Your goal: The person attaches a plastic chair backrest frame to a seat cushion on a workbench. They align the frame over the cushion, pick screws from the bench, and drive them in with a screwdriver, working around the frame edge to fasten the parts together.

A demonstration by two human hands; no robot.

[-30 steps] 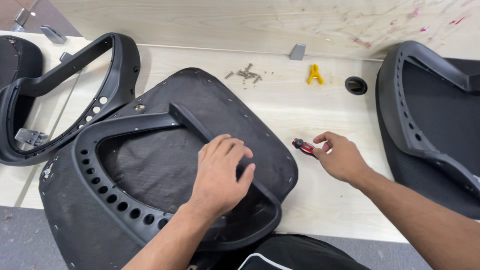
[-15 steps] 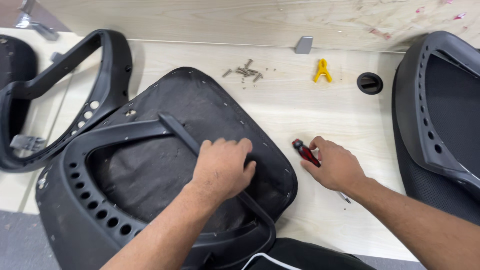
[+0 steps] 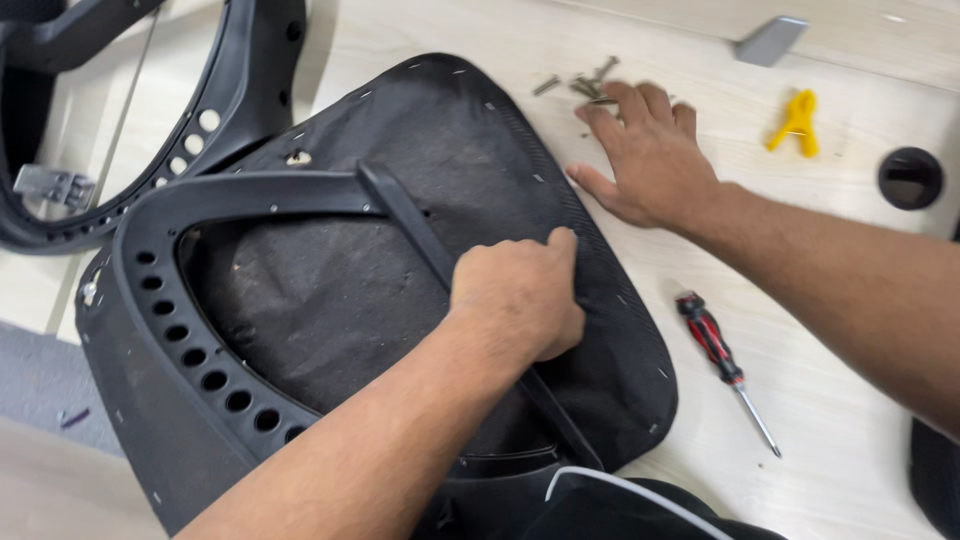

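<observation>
The fingers of the right hand (image 3: 650,155) lie spread and flat over the small heap of loose grey metal screws (image 3: 580,85) on the pale wooden table (image 3: 820,400), the fingertips touching them; nothing is pinched yet, as far as I can see. The left hand (image 3: 520,300) is closed into a fist around the black plastic bar of the chair frame (image 3: 400,215), which lies on the black fabric-covered seat shell (image 3: 480,130) in the middle of the table.

The step in hand seems to be the taking of a screw while the frame is held in place. The next move, in my judgement, calls for pinching one single screw out of the heap (they lie close together) and keeping the frame from sliding.

The red-and-black screwdriver (image 3: 715,345) lies free, just beside the shell's right edge. Further away are a yellow plastic clip (image 3: 797,120), a round black cap (image 3: 910,177) and a second black frame (image 3: 250,90).
</observation>
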